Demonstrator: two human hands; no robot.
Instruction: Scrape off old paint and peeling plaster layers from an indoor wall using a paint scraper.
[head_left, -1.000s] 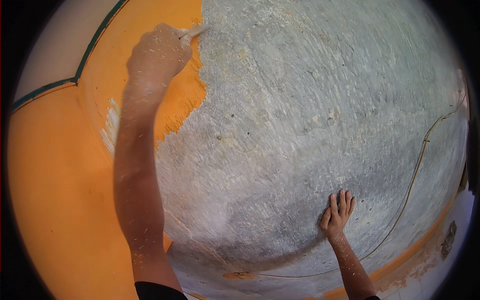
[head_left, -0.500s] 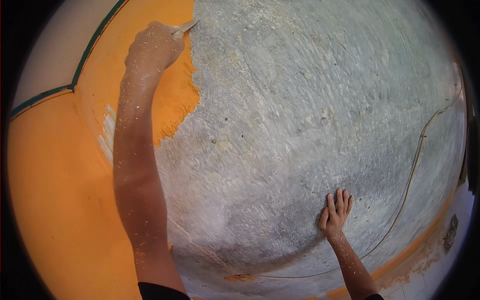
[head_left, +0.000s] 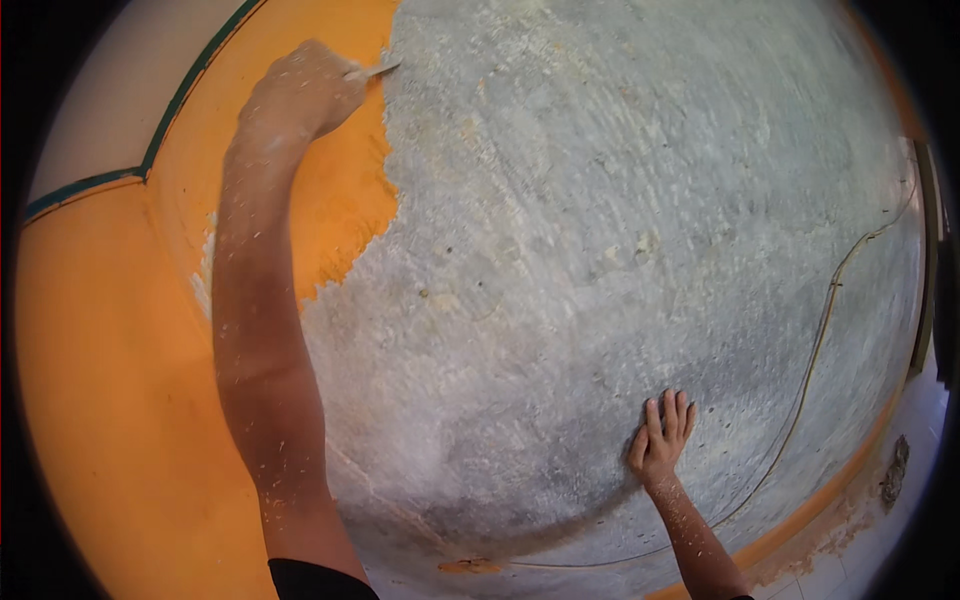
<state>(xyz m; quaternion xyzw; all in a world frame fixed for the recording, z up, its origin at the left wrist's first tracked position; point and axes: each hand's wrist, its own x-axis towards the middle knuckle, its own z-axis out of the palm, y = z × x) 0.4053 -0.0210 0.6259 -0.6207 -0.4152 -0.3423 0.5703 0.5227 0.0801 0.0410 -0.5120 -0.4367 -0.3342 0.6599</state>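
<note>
At the upper left, my left hand [head_left: 303,92] is closed around a scraper [head_left: 380,70]. Most of the handle is hidden in the fist; the thin blade sticks out to the right. Its tip lies where the ragged orange paint [head_left: 345,190] meets the bare grey wall [head_left: 560,260]. Lower right, my right hand [head_left: 662,440] rests flat against the grey surface, fingers stretched out and holding nothing. Pale flecks dot both forearms.
A thin cable [head_left: 822,320] runs down the right side of the wall and along its bottom. Dark green trim [head_left: 160,140] borders the orange at upper left. Debris [head_left: 893,475] lies on the pale floor at right, beside an orange strip [head_left: 800,525] along the wall's foot.
The scraper's blade has moved slightly down along the paint edge and sits at a flatter angle. My right hand stays on the wall; the whole view has shifted a little.
</note>
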